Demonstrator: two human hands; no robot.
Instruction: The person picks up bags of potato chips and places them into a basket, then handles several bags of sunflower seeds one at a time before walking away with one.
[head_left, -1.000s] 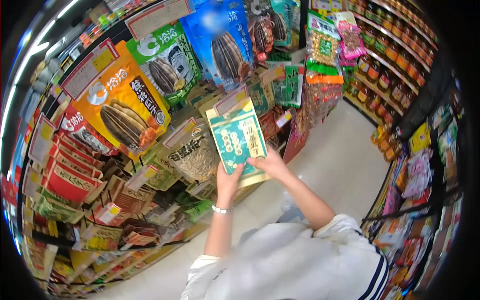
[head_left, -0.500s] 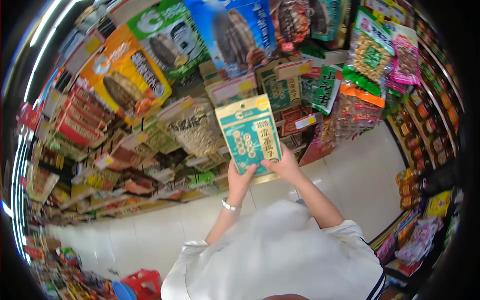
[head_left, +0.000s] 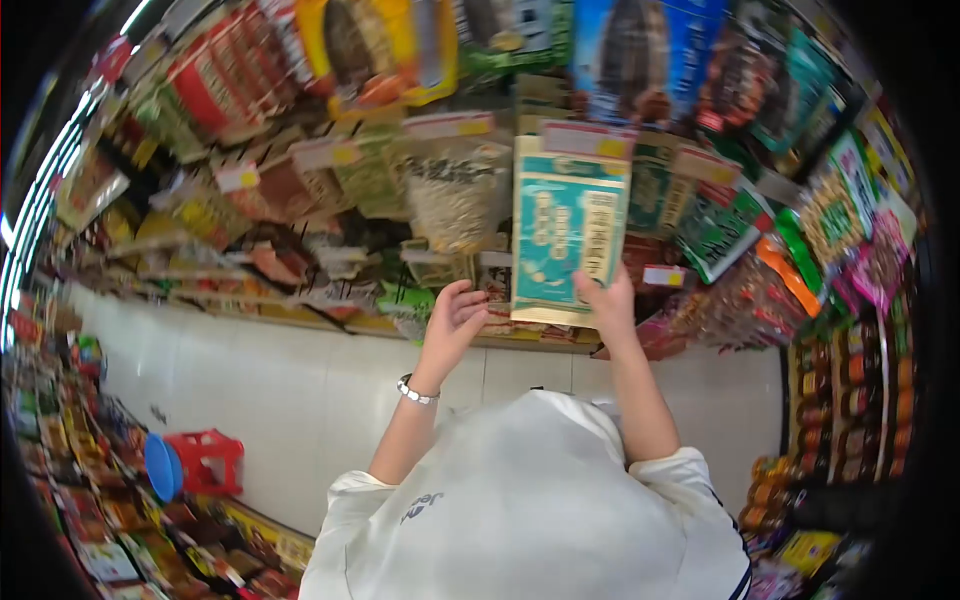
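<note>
A teal snack packet [head_left: 566, 232] with a cream border is held upright in front of the shelf. My right hand [head_left: 607, 302] grips its lower right corner. My left hand [head_left: 453, 318] has come off the packet and hovers just left of it, fingers loosely curled and empty; a silver bracelet [head_left: 414, 391] sits on that wrist. Behind the packet hangs a clear bag of seeds [head_left: 450, 196] and a yellow price tag [head_left: 588, 141].
Snack shelves [head_left: 250, 200] fill the view ahead, with large seed bags [head_left: 640, 55] above. A white tiled floor [head_left: 240, 380] runs below. A red basket [head_left: 206, 461] and blue bowl [head_left: 160, 467] stand at lower left. Jar racks [head_left: 860, 400] line the right.
The view has swung to the right along the shelf. My left hand has let go of the packet, which my right hand now holds alone and higher up.
</note>
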